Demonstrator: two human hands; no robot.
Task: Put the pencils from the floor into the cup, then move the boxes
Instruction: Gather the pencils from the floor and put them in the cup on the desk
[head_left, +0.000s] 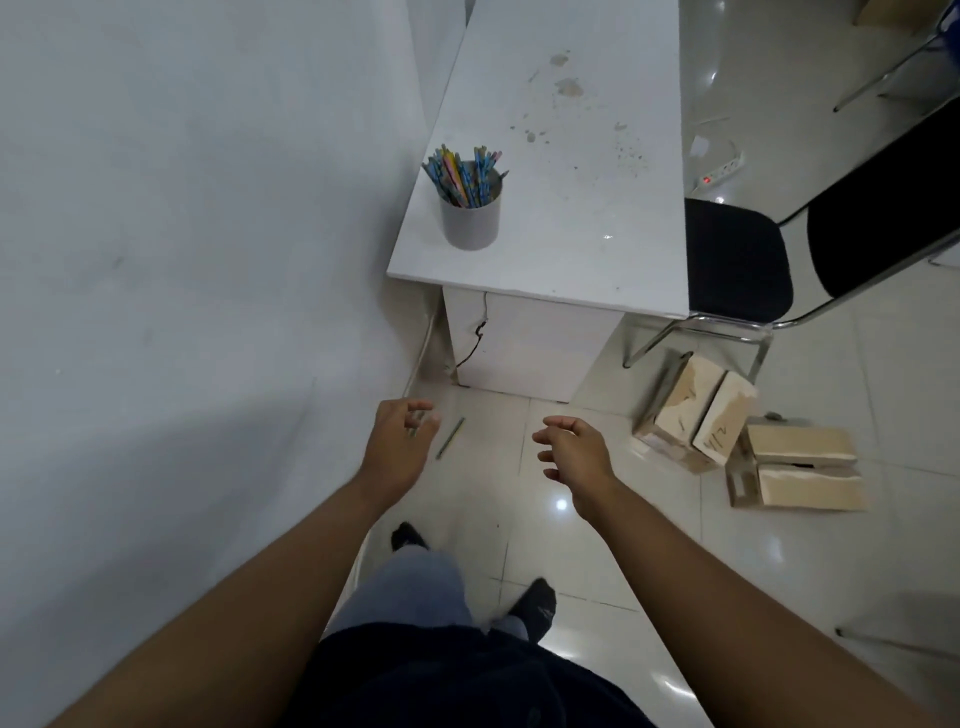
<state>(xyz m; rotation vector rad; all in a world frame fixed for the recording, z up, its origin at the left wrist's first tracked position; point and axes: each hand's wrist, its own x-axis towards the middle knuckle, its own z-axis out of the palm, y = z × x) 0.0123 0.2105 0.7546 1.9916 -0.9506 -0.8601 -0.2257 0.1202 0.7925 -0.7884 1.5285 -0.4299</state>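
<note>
The left hand (402, 434) is low by the wall, fingers curled. Something thin may be pinched in it, but it's too blurry to tell. Just beside it, one pencil (450, 437) lies on the floor (498, 467), not touched. Up on the bench (571, 208), near its left corner, the cup (470, 218) stands w/ lots of pencils in it already. The right hand (571, 449) hangs open & holds nothing. Far right, two boxes (693, 415) sit on the floor by the chair (735, 260), one tipped, one flat. So I think pencils are almost done: one left in view, maybe more. Boxes don't look moved yet.
</note>
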